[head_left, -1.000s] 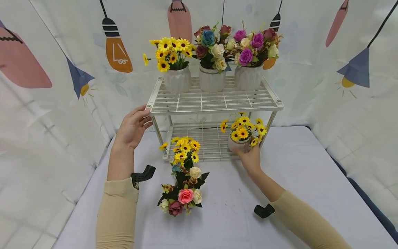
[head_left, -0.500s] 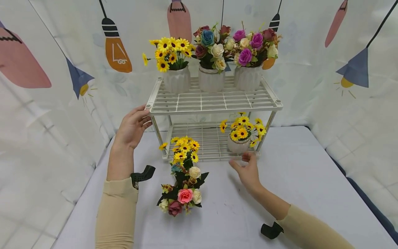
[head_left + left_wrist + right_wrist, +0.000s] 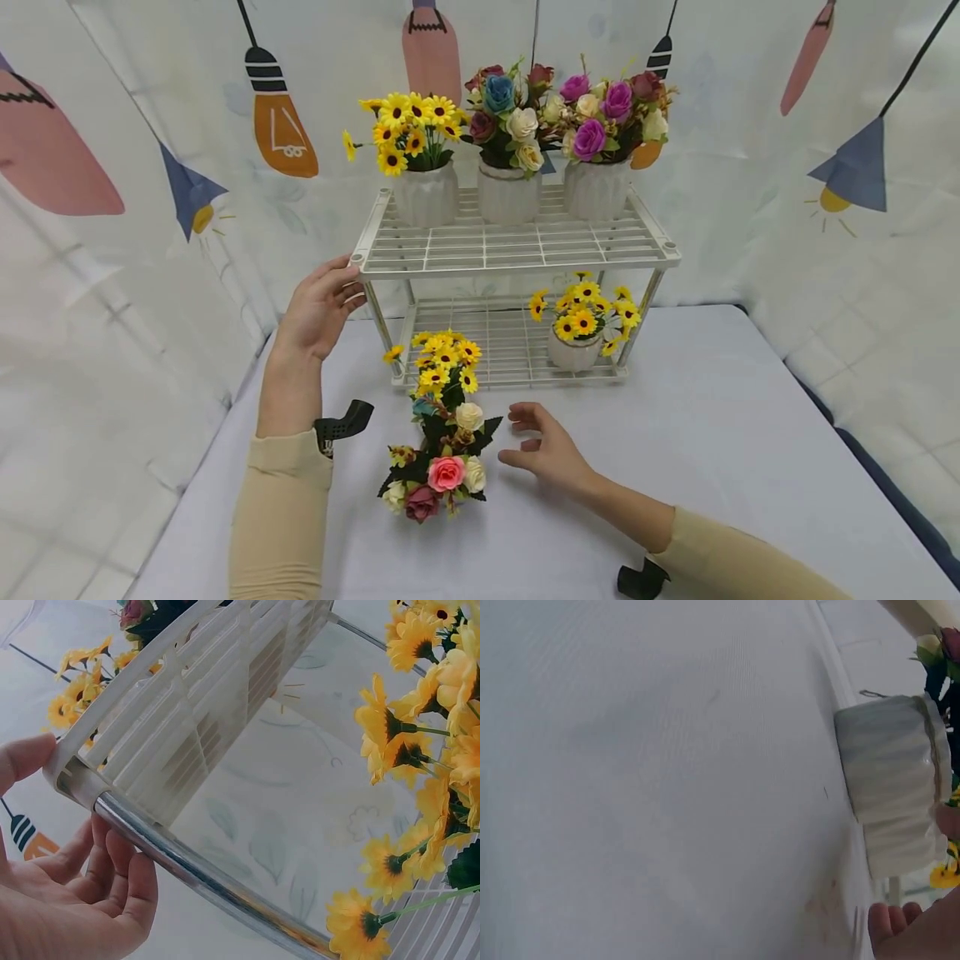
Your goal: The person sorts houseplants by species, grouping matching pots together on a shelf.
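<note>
My left hand [image 3: 315, 312] holds the front left corner of a white two-tier wire shelf [image 3: 517, 271]; in the left wrist view its thumb is on the corner and its fingers [image 3: 124, 874] curl against the metal post. My right hand [image 3: 551, 450] holds nothing, its fingers loosely bent and spread, just right of the potted flowers on the table. Nearest it are a pot of pink and cream roses [image 3: 447, 473] and, behind, a cream-rose arrangement [image 3: 470, 416]. Yellow daisies [image 3: 442, 367] stand furthest back. White pots [image 3: 889, 757] show in the right wrist view.
On the lower tier's right end stands a white pot [image 3: 573, 354] of yellow daisies. The upper tier bears yellow daisies [image 3: 416, 125], blue and cream roses [image 3: 510, 117] and purple roses [image 3: 600, 117] in pots. A printed curtain [image 3: 720, 208] hangs behind the white-covered table [image 3: 720, 400].
My right hand has let go of the daisy pot on the lower tier, drawn back, and moved left and toward me to the flowers on the table. The left hand has stayed put.
</note>
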